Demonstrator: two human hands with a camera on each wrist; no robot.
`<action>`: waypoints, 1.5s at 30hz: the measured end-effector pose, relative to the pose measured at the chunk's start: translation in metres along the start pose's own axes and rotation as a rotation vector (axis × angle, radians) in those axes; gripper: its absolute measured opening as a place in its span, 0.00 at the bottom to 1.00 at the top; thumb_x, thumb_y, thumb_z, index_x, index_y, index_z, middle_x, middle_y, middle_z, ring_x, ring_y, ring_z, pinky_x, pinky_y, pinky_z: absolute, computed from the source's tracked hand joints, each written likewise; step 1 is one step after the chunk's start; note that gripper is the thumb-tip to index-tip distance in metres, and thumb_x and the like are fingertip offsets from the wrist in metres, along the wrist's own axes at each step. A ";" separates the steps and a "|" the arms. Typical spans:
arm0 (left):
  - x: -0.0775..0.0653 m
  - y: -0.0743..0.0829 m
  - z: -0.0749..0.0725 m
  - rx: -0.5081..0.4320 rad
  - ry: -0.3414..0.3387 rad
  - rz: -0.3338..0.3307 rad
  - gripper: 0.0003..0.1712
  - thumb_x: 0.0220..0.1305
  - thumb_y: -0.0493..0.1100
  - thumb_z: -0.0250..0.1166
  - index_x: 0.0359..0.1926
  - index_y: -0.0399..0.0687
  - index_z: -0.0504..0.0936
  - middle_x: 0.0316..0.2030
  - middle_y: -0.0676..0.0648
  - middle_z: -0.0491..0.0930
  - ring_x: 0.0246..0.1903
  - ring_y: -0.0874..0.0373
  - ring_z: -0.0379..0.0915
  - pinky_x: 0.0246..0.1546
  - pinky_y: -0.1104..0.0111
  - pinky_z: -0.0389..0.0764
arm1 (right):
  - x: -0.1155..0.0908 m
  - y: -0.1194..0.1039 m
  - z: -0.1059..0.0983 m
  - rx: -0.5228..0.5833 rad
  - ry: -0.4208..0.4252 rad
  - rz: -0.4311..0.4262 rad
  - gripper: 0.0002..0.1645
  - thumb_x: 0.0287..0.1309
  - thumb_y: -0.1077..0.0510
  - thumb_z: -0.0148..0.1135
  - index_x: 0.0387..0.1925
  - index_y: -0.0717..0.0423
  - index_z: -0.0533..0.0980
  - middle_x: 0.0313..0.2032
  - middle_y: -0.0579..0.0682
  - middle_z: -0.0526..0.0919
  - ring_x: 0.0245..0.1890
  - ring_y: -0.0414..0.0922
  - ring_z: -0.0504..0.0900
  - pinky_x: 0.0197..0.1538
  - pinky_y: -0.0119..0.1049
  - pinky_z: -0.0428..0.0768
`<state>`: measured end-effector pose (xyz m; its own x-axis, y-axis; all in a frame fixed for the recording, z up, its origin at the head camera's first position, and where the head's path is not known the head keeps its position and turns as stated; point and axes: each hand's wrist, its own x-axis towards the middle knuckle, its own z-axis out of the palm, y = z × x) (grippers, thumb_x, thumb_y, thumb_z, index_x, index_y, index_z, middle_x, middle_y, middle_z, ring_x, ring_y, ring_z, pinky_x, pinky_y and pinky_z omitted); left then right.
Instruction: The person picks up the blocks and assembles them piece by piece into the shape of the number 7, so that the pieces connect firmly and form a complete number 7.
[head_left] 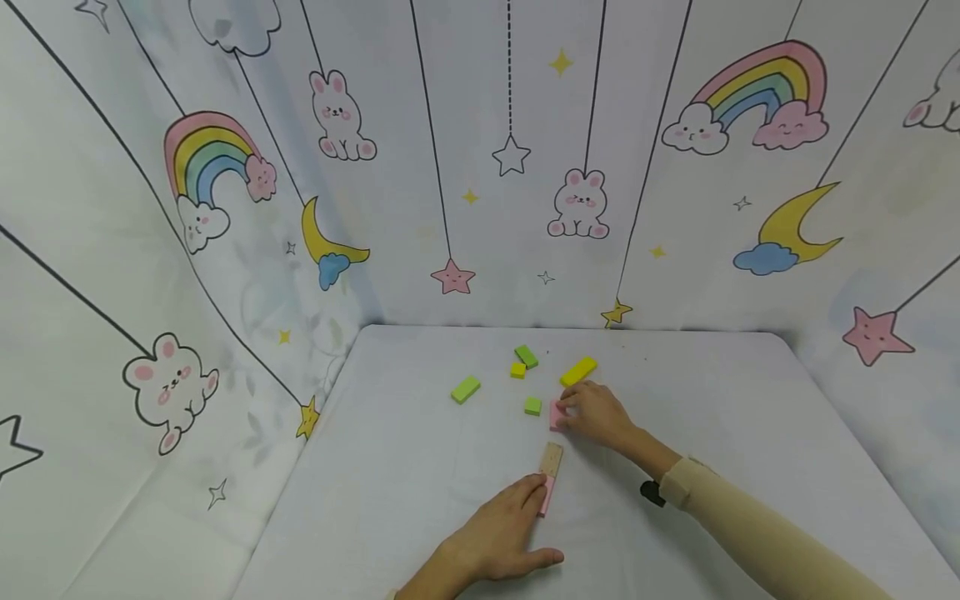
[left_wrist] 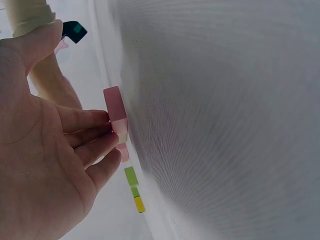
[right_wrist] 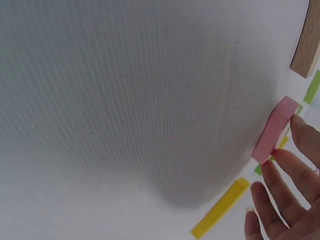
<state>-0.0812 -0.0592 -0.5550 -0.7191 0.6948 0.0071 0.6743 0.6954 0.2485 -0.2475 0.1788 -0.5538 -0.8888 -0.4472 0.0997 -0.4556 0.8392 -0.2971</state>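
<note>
My left hand lies low on the white table, fingers extended and thumb spread away. Its fingertips touch the side of a pink block, also seen in the left wrist view as a pink block. End to end with that block, on its far side, lies a bare wooden block. Farther up, my right hand pinches a second pink block between thumb and fingers. In the right wrist view the thumb is at one end of this pink block, with fingertips along its side.
Beyond the right hand lies a long yellow block. A small green cube, a green block, a yellow cube and another green block are scattered to its left. A patterned curtain stands behind the table.
</note>
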 end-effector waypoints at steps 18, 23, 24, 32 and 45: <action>0.000 0.001 0.001 0.008 0.016 0.000 0.55 0.71 0.77 0.50 0.77 0.36 0.63 0.77 0.42 0.60 0.75 0.53 0.59 0.74 0.64 0.65 | -0.009 -0.005 0.001 0.158 -0.002 0.142 0.24 0.52 0.48 0.82 0.48 0.56 0.89 0.51 0.49 0.87 0.53 0.52 0.83 0.61 0.54 0.80; 0.000 0.001 0.001 0.025 0.021 0.004 0.55 0.71 0.77 0.50 0.77 0.35 0.63 0.77 0.42 0.61 0.75 0.53 0.60 0.74 0.65 0.65 | -0.011 -0.006 0.001 0.179 0.005 0.159 0.23 0.51 0.49 0.83 0.47 0.56 0.90 0.50 0.50 0.87 0.53 0.53 0.83 0.61 0.54 0.80; 0.000 0.001 0.001 0.027 0.022 0.005 0.55 0.71 0.77 0.50 0.77 0.35 0.63 0.77 0.42 0.61 0.75 0.53 0.60 0.74 0.65 0.65 | -0.011 -0.007 0.001 0.182 0.006 0.166 0.23 0.51 0.49 0.83 0.46 0.56 0.90 0.50 0.50 0.87 0.53 0.53 0.83 0.61 0.54 0.80; 0.000 0.002 0.000 0.016 0.020 0.003 0.55 0.71 0.76 0.52 0.77 0.35 0.63 0.76 0.42 0.61 0.75 0.53 0.60 0.74 0.64 0.65 | -0.014 -0.011 0.001 0.187 0.009 0.196 0.21 0.50 0.49 0.83 0.45 0.54 0.90 0.48 0.49 0.88 0.50 0.51 0.84 0.59 0.52 0.82; 0.000 0.001 0.001 0.016 0.011 -0.002 0.56 0.71 0.78 0.49 0.77 0.36 0.62 0.77 0.43 0.60 0.76 0.53 0.59 0.74 0.64 0.64 | -0.017 -0.012 0.002 0.209 0.030 0.190 0.22 0.47 0.49 0.85 0.42 0.54 0.89 0.40 0.46 0.87 0.41 0.45 0.83 0.50 0.47 0.85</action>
<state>-0.0801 -0.0586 -0.5554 -0.7220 0.6917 0.0177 0.6757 0.6994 0.2330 -0.2266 0.1758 -0.5542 -0.9597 -0.2765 0.0505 -0.2637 0.8235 -0.5024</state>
